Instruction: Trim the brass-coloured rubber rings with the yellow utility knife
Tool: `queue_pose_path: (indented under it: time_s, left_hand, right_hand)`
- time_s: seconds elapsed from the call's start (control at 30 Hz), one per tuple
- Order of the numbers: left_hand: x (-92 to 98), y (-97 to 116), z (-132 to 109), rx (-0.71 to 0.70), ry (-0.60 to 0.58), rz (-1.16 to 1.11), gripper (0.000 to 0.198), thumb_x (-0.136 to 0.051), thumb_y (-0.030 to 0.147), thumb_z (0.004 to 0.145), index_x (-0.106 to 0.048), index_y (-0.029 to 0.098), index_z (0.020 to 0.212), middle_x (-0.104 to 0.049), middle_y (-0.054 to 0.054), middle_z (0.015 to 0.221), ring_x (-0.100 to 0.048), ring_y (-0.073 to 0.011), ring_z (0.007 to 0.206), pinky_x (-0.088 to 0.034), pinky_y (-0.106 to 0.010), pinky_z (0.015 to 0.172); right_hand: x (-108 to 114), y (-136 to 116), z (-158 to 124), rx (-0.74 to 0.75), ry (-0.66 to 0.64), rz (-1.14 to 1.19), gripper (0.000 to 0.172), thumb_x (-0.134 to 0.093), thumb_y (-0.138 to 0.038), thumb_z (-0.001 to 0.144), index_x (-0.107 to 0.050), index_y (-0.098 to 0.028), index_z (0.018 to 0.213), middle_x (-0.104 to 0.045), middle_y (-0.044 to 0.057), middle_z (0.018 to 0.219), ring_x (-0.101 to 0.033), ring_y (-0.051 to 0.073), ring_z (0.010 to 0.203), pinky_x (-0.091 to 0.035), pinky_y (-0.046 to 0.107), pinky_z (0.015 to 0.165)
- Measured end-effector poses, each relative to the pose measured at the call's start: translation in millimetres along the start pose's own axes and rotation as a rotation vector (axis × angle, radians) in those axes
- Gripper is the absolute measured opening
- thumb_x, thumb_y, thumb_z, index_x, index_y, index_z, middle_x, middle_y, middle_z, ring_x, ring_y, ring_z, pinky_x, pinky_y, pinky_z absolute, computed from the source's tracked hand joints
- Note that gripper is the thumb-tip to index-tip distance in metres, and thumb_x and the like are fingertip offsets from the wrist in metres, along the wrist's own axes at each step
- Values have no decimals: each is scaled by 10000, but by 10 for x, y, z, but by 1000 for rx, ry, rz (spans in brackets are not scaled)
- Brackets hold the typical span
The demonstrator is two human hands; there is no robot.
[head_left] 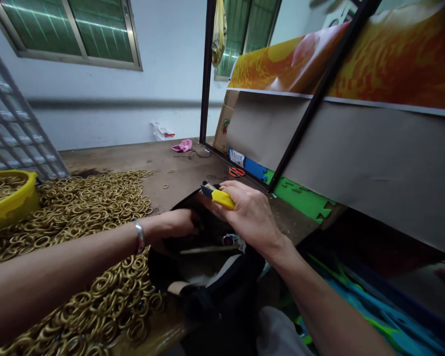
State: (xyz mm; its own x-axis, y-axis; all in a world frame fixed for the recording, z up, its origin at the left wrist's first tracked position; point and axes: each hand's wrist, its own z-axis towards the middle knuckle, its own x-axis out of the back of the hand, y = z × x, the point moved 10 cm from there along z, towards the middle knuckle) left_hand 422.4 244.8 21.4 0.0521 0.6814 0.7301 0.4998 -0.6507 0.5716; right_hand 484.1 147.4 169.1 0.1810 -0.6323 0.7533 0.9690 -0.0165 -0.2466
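Observation:
A yellow utility knife (222, 199) is gripped in my right hand (252, 213), its dark end pointing left. That hand is over the upper right edge of an open black bag (163, 269), but whether it also grips the rim I cannot tell. From the left, my left hand (180, 223) reaches into the bag's mouth with curled fingers; the fingertips are lost in the dark interior. A shiny bracelet (139, 236) circles the left wrist. Inside the bag lie a small round item with a reddish centre (229, 240) and other things too dim to name.
Many brass-coloured rings (96, 202) cover the table's left side, beside a yellow basin (11, 202) holding more. Orange-handled scissors (236, 172) and a pink cloth item (182, 145) lie farther back. A dark metal post (315, 104) slants up at the right, before a grey board (374, 158).

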Motion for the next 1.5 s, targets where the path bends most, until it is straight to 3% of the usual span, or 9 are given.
queue_pose_path:
  time_s: [0.33, 0.5, 0.67, 0.77, 1.03, 1.2, 1.27, 1.37, 1.5]
  left_hand:
    - [269, 279, -238, -154, 170, -45, 393, -565, 239, 768, -560, 163, 1154, -673, -76, 1075, -636, -200, 915, -512, -256, 745]
    - [-276, 299, -460, -150, -89, 397, 246, -659, 329, 723, -639, 176, 916, -696, -62, 805, -662, -206, 701, -511, -258, 632]
    - [-624, 263, -376, -231, -45, 720, 445, -780, 262, 579, -590, 127, 958, -676, -92, 773, -667, -252, 705, -526, -296, 653]
    - [-625, 157, -246, -221, 37, 766, 185, -683, 158, 684, -589, 131, 841, -655, -88, 713, -661, -244, 673, -516, -293, 634]
    - [-348, 167, -330, -204, 206, 673, 218, -467, 13, 740, -595, 107, 889, -652, -139, 828, -637, -251, 717, -470, -318, 635]
    - [-327, 112, -425, -58, -16, 238, 314, -633, 432, 738, -615, 172, 911, -675, -89, 875, -632, -253, 727, -441, -290, 572]
    - [-300, 48, -378, -24, 33, 156, 363, -569, 490, 779, -629, 167, 933, -680, -108, 912, -635, -266, 760, -454, -307, 609]
    - [-263, 16, -268, -123, 225, 153, 269, -516, 298, 819, -627, 135, 1001, -681, -142, 959, -637, -263, 803, -472, -322, 701]
    - [-365, -24, -132, -188, 281, 218, 284, -438, 92, 788, -628, 118, 997, -674, -163, 989, -636, -256, 846, -472, -327, 793]
  right_hand:
    - [5, 67, 16, -15, 28, 7, 171, -662, -214, 788, -667, -178, 955, -685, 58, 1043, -641, 211, 946, -477, 305, 823]
    - [-33, 1, 14, 11, -19, -15, 148, -657, -221, 799, -662, -171, 938, -678, 60, 1057, -631, 212, 960, -471, 300, 806]
    - [-93, -68, 14, 18, -75, -92, 104, -648, -256, 819, -657, -169, 876, -671, 57, 1043, -636, 192, 898, -461, 277, 744]
    - [-161, -76, 9, 21, -113, -175, 135, -649, -305, 826, -644, -174, 860, -654, 52, 1052, -624, 176, 859, -437, 260, 686]
    - [-312, 37, -50, -38, -204, -201, 251, -696, -402, 787, -619, -183, 884, -600, 41, 1064, -587, 159, 837, -397, 262, 639]
    - [-339, 54, -69, -44, -177, 27, 138, -694, -294, 798, -620, -180, 821, -619, 21, 992, -578, 130, 793, -397, 245, 691]
    - [-352, 85, -73, -70, -177, 159, 98, -680, -252, 796, -625, -171, 786, -630, 25, 947, -577, 131, 792, -402, 240, 709]
    - [-369, 171, -89, -150, -207, 355, 67, -653, -236, 785, -644, -170, 772, -648, 14, 860, -582, 138, 767, -408, 243, 709]
    - [-404, 243, -154, -263, -301, 541, 154, -596, -294, 790, -645, -166, 718, -656, 9, 756, -599, 160, 743, -409, 246, 680]
